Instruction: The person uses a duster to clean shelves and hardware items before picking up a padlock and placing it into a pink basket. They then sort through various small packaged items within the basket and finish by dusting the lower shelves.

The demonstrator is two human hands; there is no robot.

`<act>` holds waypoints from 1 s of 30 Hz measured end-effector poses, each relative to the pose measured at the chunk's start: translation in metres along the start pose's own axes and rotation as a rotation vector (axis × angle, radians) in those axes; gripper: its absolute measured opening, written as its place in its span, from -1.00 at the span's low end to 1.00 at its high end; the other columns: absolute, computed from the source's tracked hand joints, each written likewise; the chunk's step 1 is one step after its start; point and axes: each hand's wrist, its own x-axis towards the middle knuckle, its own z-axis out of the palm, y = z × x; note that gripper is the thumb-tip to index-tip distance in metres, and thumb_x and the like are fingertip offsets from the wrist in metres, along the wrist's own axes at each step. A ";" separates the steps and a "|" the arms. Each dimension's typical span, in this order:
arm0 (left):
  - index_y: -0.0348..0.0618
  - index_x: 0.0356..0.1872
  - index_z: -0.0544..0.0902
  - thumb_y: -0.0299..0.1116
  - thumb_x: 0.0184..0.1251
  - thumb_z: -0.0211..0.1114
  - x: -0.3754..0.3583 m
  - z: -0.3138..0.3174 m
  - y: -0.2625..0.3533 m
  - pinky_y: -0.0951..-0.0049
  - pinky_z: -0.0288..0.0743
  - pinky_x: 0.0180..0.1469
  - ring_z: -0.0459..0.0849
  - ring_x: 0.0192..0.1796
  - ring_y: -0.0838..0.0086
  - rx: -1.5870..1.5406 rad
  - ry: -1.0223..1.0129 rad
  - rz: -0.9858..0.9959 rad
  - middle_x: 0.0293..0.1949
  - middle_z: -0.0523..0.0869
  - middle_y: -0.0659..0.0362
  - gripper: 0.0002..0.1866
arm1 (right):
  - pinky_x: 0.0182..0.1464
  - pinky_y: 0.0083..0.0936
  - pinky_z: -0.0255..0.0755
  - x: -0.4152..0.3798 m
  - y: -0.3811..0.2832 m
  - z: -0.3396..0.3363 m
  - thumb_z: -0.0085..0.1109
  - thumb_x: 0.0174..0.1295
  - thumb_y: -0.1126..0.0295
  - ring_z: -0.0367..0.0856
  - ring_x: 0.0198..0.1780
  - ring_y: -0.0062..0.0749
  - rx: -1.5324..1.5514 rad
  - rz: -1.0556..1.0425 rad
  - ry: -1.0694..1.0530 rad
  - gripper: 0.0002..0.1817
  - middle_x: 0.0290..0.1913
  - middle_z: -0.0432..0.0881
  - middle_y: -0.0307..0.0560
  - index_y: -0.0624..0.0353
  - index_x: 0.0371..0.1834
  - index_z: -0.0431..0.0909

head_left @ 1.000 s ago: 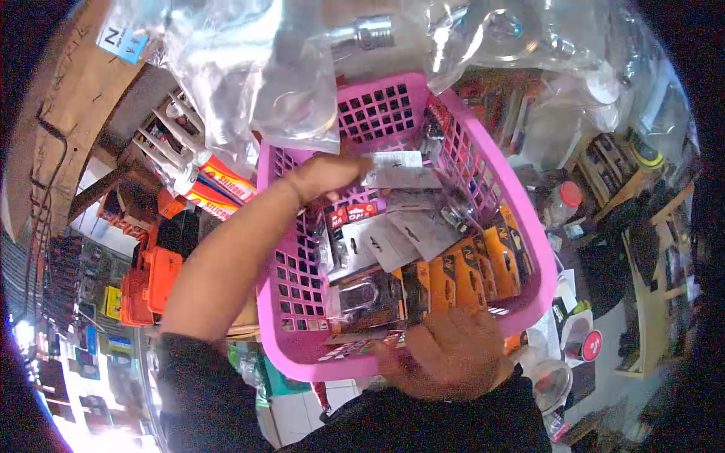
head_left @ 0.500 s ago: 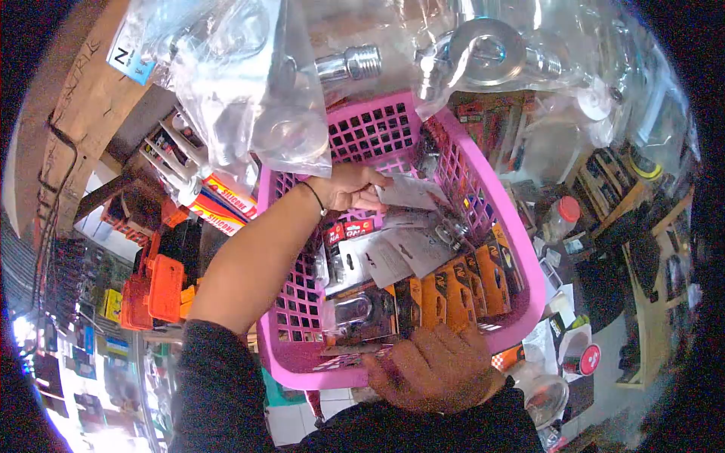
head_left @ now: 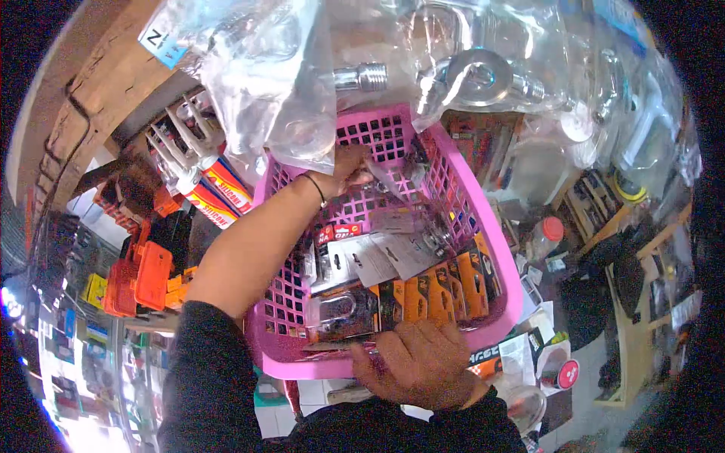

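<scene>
The left hand (head_left: 349, 171) pinches 1 thin, greyish flat packet (head_left: 385, 180) inside the pink perforated plastic basket (head_left: 302, 368); its long axis slopes down-right. The right hand's (head_left: 419, 362) fingers grip the near rim.

The left grip (head_left: 352, 169) is holding a pale packet (head_left: 387, 181) inside the pink basket (head_left: 302, 368), while the right grip (head_left: 415, 359) is clasping its near rim. Orange packs (head_left: 444, 293) and white cards (head_left: 396, 257) are lying between; clear bags (head_left: 264, 98) are hanging above.
</scene>
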 end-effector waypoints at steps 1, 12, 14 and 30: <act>-0.17 -0.23 0.50 -0.31 0.20 0.07 0.001 0.003 -0.003 0.61 0.55 -0.30 0.56 -0.23 0.49 0.034 -0.067 0.079 -0.30 0.55 0.13 -0.80 | -0.64 -0.47 0.04 0.000 0.000 0.001 0.20 -0.11 0.17 0.30 -0.71 -0.47 -0.001 -0.012 -0.003 -0.70 -0.76 0.27 -0.28 0.02 -0.76 0.33; 0.10 0.14 0.26 0.01 0.24 -0.02 -0.010 0.023 0.010 0.35 0.50 -0.16 0.54 -0.12 0.35 -0.148 -0.146 0.038 -0.09 0.49 0.10 -0.52 | -0.63 -0.46 0.03 -0.003 -0.002 0.000 0.18 -0.11 0.17 0.29 -0.73 -0.42 -0.043 0.016 -0.066 -0.67 -0.76 0.26 -0.25 0.02 -0.79 0.28; 0.09 0.15 0.25 -0.02 0.23 0.00 -0.005 0.020 0.005 0.37 0.49 -0.17 0.52 -0.18 0.40 -0.123 -0.216 0.085 -0.09 0.48 0.16 -0.52 | -0.63 -0.46 0.03 -0.003 -0.001 0.000 0.18 -0.11 0.18 0.28 -0.73 -0.41 -0.051 0.005 -0.068 -0.68 -0.77 0.26 -0.24 0.02 -0.79 0.27; -0.16 -0.45 0.60 -0.08 0.15 0.11 0.001 0.024 -0.010 0.60 0.45 -0.51 0.51 -0.46 0.57 0.532 0.034 0.023 -0.54 0.52 0.30 -0.67 | -0.64 -0.42 0.02 -0.003 -0.003 0.002 0.17 -0.12 0.19 0.28 -0.73 -0.36 -0.027 0.021 -0.032 -0.67 -0.77 0.27 -0.21 0.03 -0.81 0.25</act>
